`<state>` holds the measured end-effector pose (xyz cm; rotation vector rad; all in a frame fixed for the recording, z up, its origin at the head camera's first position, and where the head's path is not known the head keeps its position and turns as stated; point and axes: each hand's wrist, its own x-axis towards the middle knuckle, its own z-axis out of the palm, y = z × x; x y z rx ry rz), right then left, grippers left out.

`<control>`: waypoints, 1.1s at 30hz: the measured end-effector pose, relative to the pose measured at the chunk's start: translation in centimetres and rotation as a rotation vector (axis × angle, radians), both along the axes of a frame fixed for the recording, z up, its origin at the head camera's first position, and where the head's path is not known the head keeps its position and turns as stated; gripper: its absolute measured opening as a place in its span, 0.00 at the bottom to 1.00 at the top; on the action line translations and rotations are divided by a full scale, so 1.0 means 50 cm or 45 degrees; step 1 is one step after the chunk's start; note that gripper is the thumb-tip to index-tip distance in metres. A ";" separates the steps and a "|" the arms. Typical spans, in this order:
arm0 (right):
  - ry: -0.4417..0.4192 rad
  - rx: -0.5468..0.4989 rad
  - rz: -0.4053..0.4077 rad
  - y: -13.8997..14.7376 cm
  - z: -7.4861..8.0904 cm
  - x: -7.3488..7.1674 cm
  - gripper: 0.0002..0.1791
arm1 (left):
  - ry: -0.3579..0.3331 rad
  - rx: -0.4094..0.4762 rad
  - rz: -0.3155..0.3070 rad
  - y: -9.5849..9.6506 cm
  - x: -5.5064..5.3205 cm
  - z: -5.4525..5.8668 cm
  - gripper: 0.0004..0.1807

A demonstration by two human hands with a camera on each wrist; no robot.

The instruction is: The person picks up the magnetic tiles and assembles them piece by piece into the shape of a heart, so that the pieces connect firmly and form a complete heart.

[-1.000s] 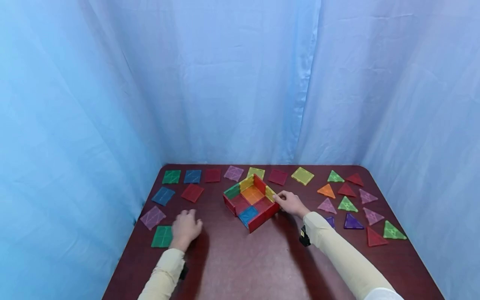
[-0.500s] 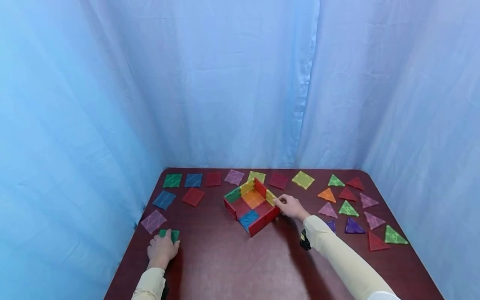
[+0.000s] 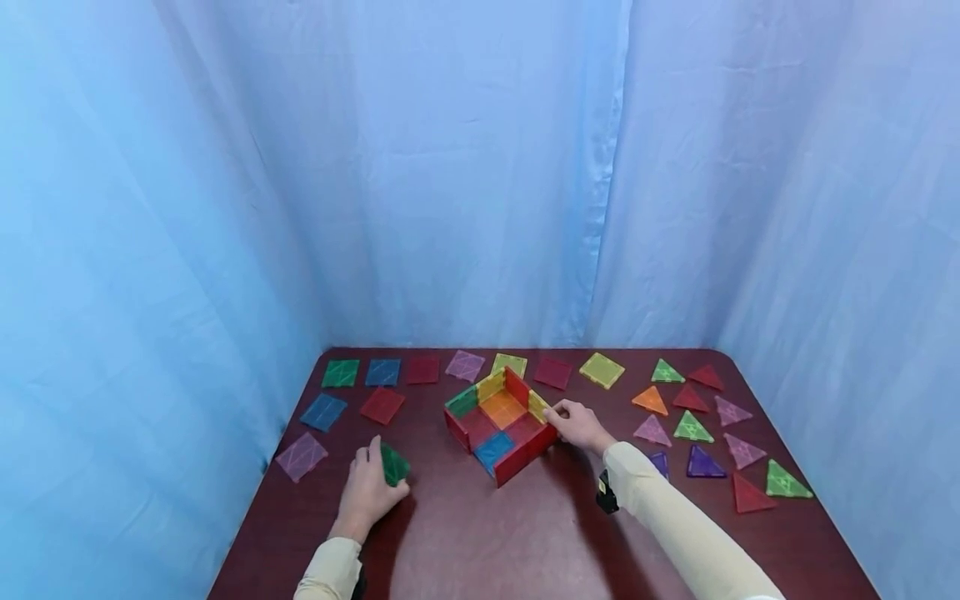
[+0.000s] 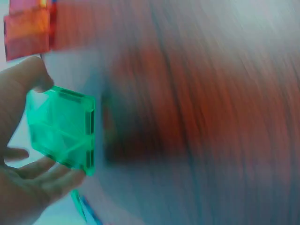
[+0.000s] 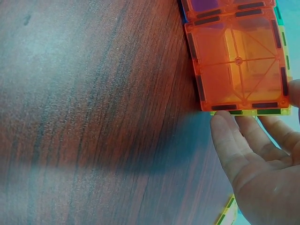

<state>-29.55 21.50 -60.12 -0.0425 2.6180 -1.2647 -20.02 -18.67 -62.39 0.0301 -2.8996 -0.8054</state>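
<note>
My left hand [image 3: 365, 492] pinches a green square magnetic tile [image 4: 63, 126] between thumb and fingers, held tilted over the table on the left. At mid-table stands a low open-topped box of magnetic tiles, with upright red [image 3: 525, 457], yellow and green walls around a floor of orange, red and blue [image 3: 495, 450] squares. My right hand [image 3: 581, 427] holds the box's right corner, its fingers against the outside of a yellow wall tile [image 3: 537, 406] and its thumb at the top edge. In the right wrist view, a red-orange wall tile [image 5: 234, 61] adjoins that yellow one.
Loose square tiles lie along the back edge and left side, among them a purple one [image 3: 302, 457] and a blue one [image 3: 324, 412]. Several triangle tiles, including a dark purple one [image 3: 705, 462], spread over the right side. Blue curtains [image 3: 465, 167] surround the table.
My left hand moved to the green square at the front left, picked it up and carried it right, toward the box. The right hand keeps its place at the box corner.
</note>
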 end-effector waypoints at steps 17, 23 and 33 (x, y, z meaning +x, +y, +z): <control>0.000 -0.005 -0.028 -0.002 -0.025 0.012 0.19 | -0.137 0.580 -0.268 0.219 -0.002 -0.005 0.50; 0.003 -0.019 -0.005 -0.001 -0.019 0.015 0.20 | -0.129 0.599 -0.303 0.233 0.002 -0.014 0.50; -0.010 -0.044 -0.020 -0.002 -0.003 0.006 0.20 | -0.111 0.685 -0.279 0.248 -0.003 -0.013 0.49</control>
